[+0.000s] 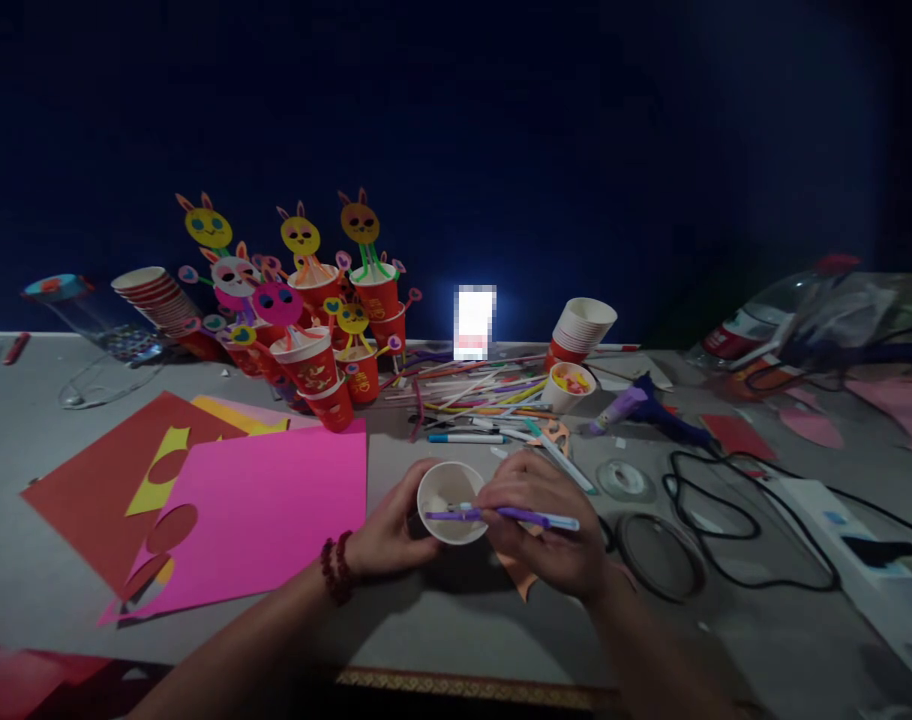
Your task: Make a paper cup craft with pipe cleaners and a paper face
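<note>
Left hand (396,530) is gripping paper cup (448,484); right hand (550,488) is pinching purple pen-like tool (527,516), long axis running crosswise over cup mouth, pointing left.

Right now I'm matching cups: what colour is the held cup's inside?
The cup is white inside, clearest in the head view.

A bright rectangle (474,322) behind the held cup (439,482) is blurred. Far right of this cup, pink paper (906,408) is cut off.
</note>
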The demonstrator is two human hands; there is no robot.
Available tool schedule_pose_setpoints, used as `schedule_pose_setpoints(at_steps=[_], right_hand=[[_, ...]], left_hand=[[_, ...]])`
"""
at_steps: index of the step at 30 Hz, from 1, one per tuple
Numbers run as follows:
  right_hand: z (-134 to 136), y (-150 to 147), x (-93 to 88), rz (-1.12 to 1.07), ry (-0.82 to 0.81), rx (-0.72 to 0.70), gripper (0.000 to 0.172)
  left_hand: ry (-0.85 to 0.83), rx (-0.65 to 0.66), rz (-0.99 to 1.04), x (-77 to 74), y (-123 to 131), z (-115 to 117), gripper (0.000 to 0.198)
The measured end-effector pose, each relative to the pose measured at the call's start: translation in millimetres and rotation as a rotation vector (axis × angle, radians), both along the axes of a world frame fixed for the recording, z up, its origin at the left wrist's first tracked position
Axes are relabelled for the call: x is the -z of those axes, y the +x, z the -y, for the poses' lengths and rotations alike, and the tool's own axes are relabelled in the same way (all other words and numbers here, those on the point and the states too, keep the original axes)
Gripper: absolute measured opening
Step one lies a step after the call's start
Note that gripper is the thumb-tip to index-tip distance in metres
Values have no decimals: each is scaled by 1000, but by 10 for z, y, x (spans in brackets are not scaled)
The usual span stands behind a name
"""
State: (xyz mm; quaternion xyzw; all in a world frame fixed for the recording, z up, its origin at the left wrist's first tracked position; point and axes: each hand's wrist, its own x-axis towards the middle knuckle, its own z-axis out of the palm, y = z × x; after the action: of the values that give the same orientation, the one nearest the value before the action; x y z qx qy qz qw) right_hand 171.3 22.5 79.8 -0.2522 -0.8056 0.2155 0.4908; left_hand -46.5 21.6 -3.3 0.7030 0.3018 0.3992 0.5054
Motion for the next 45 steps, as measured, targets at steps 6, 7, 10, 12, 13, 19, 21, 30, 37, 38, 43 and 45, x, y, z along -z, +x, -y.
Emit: schedule_pose_setpoints(at_steps=[6,7,10,12,13,19,21,30,37,38,43,45], right_hand=[[-1,-18,51,-66,-18,86,13],[1,-18,63,-84,-23,102,14],[8,-19,74,-98,-27,97,15],[10,-21,60,-72,-10,71,14],[10,-22,50,-58,5,61,14],[1,-11,6,0,42,37,13],[0,-13,11,-2,36,24,13],[9,-26,49,-57,-7,67,14],[26,-74,97,-56,-62,21,12],[25,-83,119,-70,-77,27,11],[-20,-81,191,-72,-186,84,12],[-51,-61,180,-39,-221,144,11]], left_hand=[[45,26,1,-18,12,13,68],[52,31,-8,-21,14,15,68],[77,32,-25,-20,14,13,67],[82,21,-23,-6,9,7,68],[80,14,-19,3,6,4,69],[60,-13,1,22,-3,-5,70],[57,-11,-2,16,-1,-2,70],[94,-21,-60,14,-5,-2,68],[158,-10,-92,-58,5,-3,66],[168,-3,-95,-67,9,-1,66],[101,7,-84,-77,30,7,69],[61,-21,-69,-70,31,9,69]])
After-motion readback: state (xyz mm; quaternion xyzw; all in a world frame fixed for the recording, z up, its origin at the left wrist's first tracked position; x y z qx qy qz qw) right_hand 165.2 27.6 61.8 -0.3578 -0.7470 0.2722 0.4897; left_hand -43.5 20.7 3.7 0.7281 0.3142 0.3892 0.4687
